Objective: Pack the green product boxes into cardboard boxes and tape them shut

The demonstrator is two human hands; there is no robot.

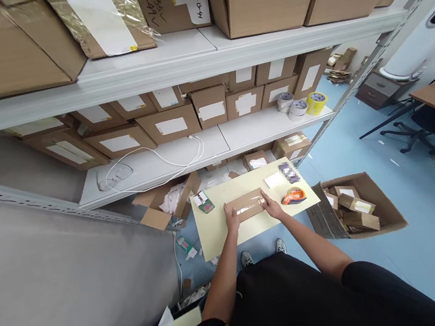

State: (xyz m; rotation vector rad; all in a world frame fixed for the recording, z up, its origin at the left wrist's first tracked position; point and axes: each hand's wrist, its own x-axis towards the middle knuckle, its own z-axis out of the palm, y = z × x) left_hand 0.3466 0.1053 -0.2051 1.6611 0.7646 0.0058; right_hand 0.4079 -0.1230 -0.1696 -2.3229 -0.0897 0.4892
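A flat brown cardboard box (246,205) with shiny clear tape along it is held over the pale yellow tabletop (218,241). My left hand (232,219) grips its left end, and my right hand (272,206) grips its right end. To the right of my right hand lies an orange tape dispenser (294,196) with a roll of tape. Behind it are a white paper pad (275,179) and a pixelated purple item (289,172). A small green and white box (204,202) rests on the tabletop left of my left hand.
Metal shelves (171,64) hold labelled cartons ahead. Tape rolls (316,103) and a white cable (151,149) lie on the middle shelf. A large open carton (385,204) with several small boxes stands on the floor at right. Another open carton (170,202) is at left.
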